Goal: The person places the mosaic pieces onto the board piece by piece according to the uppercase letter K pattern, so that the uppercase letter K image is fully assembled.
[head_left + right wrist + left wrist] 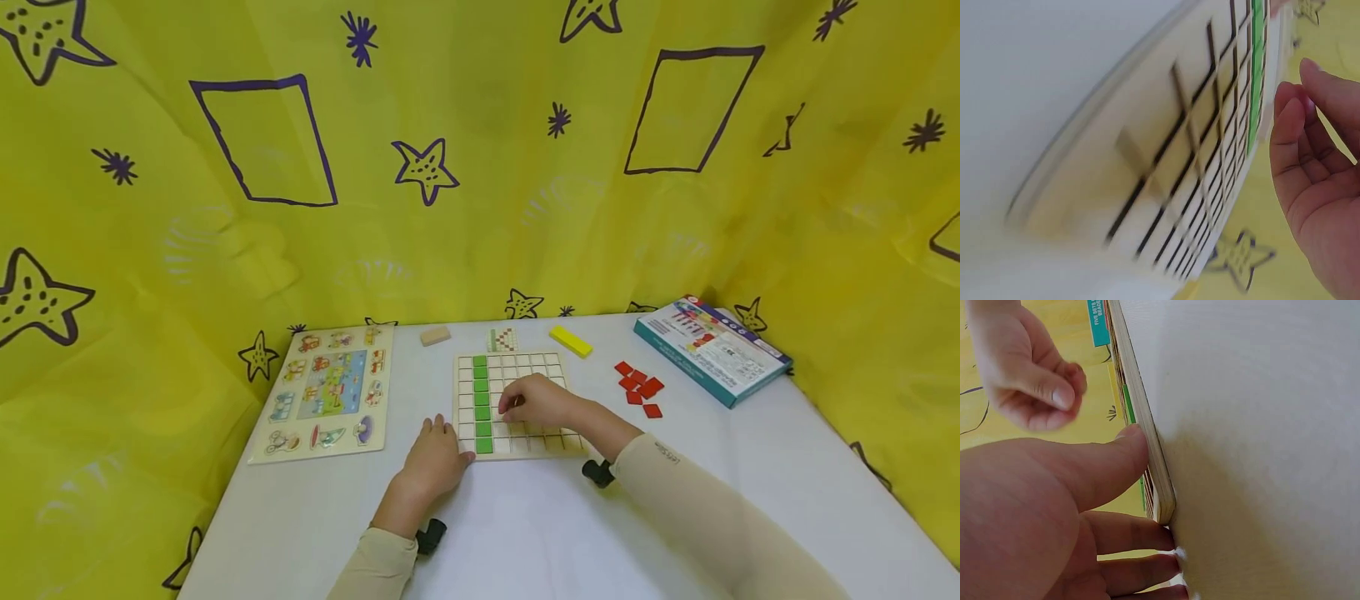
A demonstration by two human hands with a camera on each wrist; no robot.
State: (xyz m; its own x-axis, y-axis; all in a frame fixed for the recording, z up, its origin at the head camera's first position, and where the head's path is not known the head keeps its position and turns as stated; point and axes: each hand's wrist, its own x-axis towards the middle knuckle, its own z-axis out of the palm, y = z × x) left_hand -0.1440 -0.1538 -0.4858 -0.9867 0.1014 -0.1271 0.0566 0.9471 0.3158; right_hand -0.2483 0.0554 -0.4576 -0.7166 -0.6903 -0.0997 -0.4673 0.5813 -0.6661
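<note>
A square wooden grid board point(521, 455) lies on the table in the head view, with several green square tiles point(481, 387) filling its second column from the left. At the board's near left corner rests my left hand point(435, 458). Its thumb point(1129, 450) touches the board's edge, and its fingers stretch out past the corner to the table. Over the middle of the grid hovers my right hand point(538, 402), just right of the green column. In the right wrist view its fingers point(1288, 131) are curled close to the thumb, and no tile shows between them.
Red square tiles point(636, 383) lie scattered right of the board. Behind it are a small pattern card point(502, 339), a yellow block point(571, 342) and a wooden block point(435, 336). A picture puzzle board point(378, 375) lies left; a flat box point(712, 346) lies back right.
</note>
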